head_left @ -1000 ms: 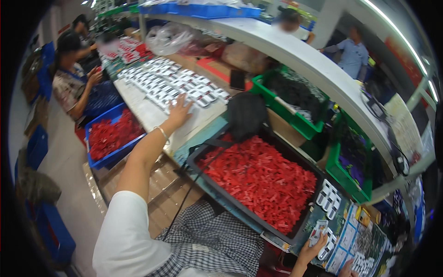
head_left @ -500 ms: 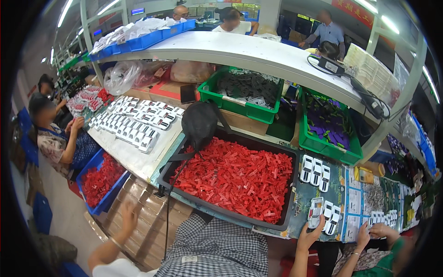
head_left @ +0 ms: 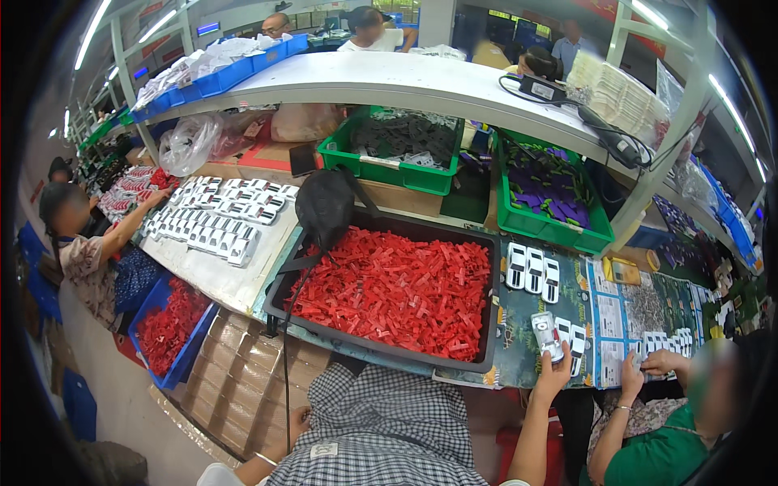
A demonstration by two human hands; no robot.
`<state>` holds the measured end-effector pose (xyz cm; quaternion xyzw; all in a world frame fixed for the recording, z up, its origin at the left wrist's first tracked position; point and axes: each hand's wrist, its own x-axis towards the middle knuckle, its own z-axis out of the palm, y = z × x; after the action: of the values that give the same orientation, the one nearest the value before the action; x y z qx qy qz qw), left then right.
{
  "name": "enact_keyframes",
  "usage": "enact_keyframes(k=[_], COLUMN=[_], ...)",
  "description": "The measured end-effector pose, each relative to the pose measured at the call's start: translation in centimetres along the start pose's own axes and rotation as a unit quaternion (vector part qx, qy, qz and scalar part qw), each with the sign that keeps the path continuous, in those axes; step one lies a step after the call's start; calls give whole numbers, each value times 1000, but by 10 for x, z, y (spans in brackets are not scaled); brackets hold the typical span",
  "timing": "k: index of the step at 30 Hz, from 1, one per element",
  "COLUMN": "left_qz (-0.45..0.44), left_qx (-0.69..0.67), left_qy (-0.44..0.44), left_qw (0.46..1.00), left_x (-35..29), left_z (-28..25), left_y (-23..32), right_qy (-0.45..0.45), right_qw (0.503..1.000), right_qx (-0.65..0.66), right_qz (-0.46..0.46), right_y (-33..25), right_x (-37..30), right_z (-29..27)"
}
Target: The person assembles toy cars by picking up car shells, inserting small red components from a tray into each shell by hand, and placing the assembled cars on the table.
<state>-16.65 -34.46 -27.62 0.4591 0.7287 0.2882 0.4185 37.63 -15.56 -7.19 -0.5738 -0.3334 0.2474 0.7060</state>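
Note:
In my right hand [head_left: 554, 371] is a white toy car body [head_left: 547, 335], gripped near its lower end and tilted with its hollow inner side up. Two more white car bodies [head_left: 576, 347] lie just to the right of it on the table, partly behind my fingers. My left hand [head_left: 300, 420] is low beside my checked apron [head_left: 389, 425], by a hanging black cord; its fingers are mostly hidden. In front of me stands a black tray [head_left: 491, 312] heaped with red plastic pieces [head_left: 397, 296].
Three white car bodies [head_left: 532, 273] lie right of the tray. A black bag-like thing [head_left: 324, 206] sits over its far left corner. Green bins [head_left: 397, 174] stand under the white shelf [head_left: 365, 78]. At right, a co-worker's hands [head_left: 648, 366] handle small parts. Cardboard [head_left: 235, 381] lies left.
My left hand has moved from over the cardboard down to the apron's side. The right hand has raised the car body a little off the table. The whole view has shifted.

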Motion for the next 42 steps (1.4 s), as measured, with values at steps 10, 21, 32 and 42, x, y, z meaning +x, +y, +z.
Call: enact_keyframes(k=[10,21,32,42], left_qz=[180,573,96,82], left_qx=[213,83,-385,-472], left_qy=[394,-117,-300,-300], left_qw=[876,807,867,825], left_x=[33,85,234,249], left_z=[-223,-36,-11,2], left_y=[151,466,432,424], right_qy=[-44,-474,-443,-468], right_qw=[995,868,674,665], right_qx=[-16,-49,-410,-501], right_qz=[-85,-142,-427,-295], right_y=[-110,-120,-27,-75], right_x=[-19,-50,16,13], right_z=[27,195,271,279])
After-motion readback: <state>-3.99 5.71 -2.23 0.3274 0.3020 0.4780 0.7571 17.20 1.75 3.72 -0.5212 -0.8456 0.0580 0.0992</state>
